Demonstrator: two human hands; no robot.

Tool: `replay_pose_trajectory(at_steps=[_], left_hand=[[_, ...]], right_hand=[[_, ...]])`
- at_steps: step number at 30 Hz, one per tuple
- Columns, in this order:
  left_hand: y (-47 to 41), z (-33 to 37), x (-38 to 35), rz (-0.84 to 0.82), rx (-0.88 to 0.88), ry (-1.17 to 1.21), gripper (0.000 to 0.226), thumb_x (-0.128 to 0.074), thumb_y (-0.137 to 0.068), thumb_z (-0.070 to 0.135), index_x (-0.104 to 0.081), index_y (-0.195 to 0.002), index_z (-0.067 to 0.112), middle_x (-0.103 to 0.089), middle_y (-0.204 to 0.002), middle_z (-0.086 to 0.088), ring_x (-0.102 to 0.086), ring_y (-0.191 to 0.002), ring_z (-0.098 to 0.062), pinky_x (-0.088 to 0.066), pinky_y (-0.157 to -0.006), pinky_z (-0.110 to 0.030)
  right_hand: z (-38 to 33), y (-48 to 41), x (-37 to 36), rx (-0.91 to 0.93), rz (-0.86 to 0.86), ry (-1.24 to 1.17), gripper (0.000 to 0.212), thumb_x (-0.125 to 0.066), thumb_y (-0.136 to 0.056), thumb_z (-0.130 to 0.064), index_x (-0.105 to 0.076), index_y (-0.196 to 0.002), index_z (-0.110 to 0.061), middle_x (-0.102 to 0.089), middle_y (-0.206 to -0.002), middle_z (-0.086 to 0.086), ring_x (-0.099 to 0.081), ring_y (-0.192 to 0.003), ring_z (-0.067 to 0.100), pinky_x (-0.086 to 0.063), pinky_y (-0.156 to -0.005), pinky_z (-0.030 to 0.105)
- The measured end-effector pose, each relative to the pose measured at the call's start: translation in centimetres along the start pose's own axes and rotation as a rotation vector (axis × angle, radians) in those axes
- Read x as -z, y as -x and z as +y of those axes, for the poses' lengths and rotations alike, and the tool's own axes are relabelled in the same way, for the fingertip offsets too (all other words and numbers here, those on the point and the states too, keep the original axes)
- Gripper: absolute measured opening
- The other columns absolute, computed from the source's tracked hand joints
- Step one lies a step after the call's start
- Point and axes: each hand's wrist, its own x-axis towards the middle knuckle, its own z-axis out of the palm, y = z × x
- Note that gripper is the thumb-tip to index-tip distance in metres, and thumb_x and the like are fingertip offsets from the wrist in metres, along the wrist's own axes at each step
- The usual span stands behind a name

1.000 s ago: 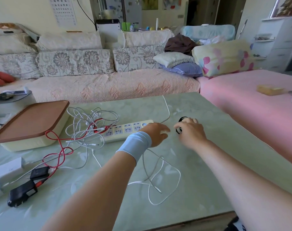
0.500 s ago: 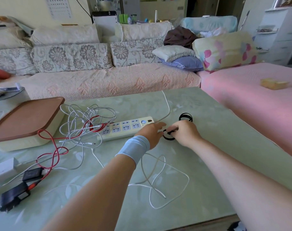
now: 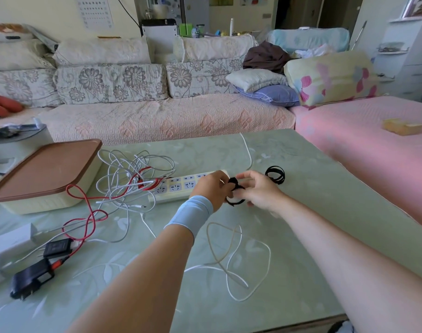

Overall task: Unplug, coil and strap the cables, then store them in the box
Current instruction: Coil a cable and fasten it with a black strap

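Above table (image 3: 313, 212), left hand (image 3: 211, 188), right hand (image 3: 260, 191) pinching black strap (image 3: 235, 202)

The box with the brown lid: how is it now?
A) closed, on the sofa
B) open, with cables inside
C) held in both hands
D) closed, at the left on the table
D: the box stands at the left on the table, with its brown lid on it.

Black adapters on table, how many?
2: smaller black adapter lies at the near left; larger black adapter just below it in view, closer to the camera. Others may be off-frame left.
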Motion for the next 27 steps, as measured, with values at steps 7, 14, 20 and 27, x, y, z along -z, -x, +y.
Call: replay_pose_trajectory(at_steps=[7,14,20,27], left_hand=[[-0.3,-0.1,0.8,0.012,0.218,0.447,0.012,-0.044,-0.085,0.024,-0.055,-0.082,0.02,-0.074,-0.088,-0.012,-0.066,-0.087,-0.038,-0.047,-0.077,-0.035],[0.9,-1.4,2.5,-0.057,0.198,0.287,0.022,-0.036,-0.093,0.01,-0.056,-0.09,0.016,-0.069,-0.07,0.002,-0.058,-0.053,-0.02,-0.046,-0.068,-0.028],[2.2,-2.2,3.4,-0.083,0.144,-0.105,0.026,-0.05,-0.091,0.02,-0.064,-0.068,0.02,-0.064,-0.068,0.004,-0.052,-0.059,-0.019,-0.042,-0.062,-0.025],[4.5,-3.9,5.7,-0.094,0.143,-0.323,0.026,-0.054,-0.09,0.041,-0.069,-0.075,0.025,-0.072,-0.083,0.003,-0.064,-0.071,-0.021,-0.052,-0.07,-0.029]], right_hand=[[0.8,-0.6,-0.9,-0.073,0.015,0.144,0.021,-0.053,-0.094,0.001,-0.07,-0.094,-0.012,-0.071,-0.085,0.007,-0.062,-0.049,0.018,-0.04,-0.04,0.023],[1.5,-2.0,-0.5,-0.2,0.22,0.266,0.029,-0.045,-0.087,-0.003,-0.069,-0.098,-0.015,-0.071,-0.092,0.012,-0.057,-0.07,0.026,-0.047,-0.066,0.031],[0.0,-1.0,-0.6,-0.202,0.26,0.328,0.071,-0.052,-0.083,-0.003,-0.034,-0.15,-0.016,-0.051,-0.138,0.015,-0.064,-0.103,0.033,-0.053,-0.082,0.037],[-3.7,2.1,-4.2,0.072,0.056,0.331,0.024,-0.054,-0.091,-0.015,-0.069,-0.107,-0.025,-0.073,-0.1,-0.006,-0.061,-0.059,0.009,-0.045,-0.057,0.015]])
